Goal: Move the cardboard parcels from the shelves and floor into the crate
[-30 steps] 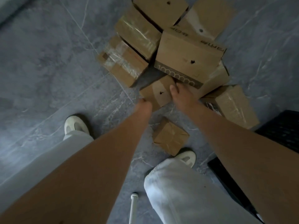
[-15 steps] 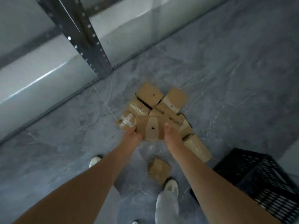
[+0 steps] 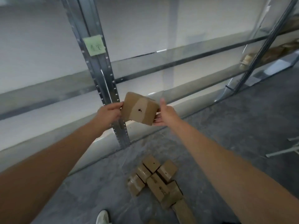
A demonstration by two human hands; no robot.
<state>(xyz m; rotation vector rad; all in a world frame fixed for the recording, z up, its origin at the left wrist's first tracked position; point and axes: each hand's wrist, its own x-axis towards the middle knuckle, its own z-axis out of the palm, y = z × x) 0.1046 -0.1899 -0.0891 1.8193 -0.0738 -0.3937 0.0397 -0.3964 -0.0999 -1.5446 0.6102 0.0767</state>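
Observation:
I hold a small cardboard parcel (image 3: 140,109) with a dark spot on its face up in the air between both hands, in front of the shelving. My left hand (image 3: 110,113) grips its left edge. My right hand (image 3: 164,114) grips its right edge, thumb up. Below, a heap of several cardboard parcels (image 3: 157,183) lies on the grey floor. The crate is out of view.
A metal shelf upright (image 3: 103,78) with a green note (image 3: 94,45) stands straight ahead, with pale shelf boards (image 3: 178,65) on both sides. Brown items (image 3: 275,52) sit on a shelf at the far right. My white shoe (image 3: 102,216) shows at the bottom.
I have lifted the small parcel off the floor pile with both hands and risen; the view has swung up from the floor to the shelves. The black crate has left the view.

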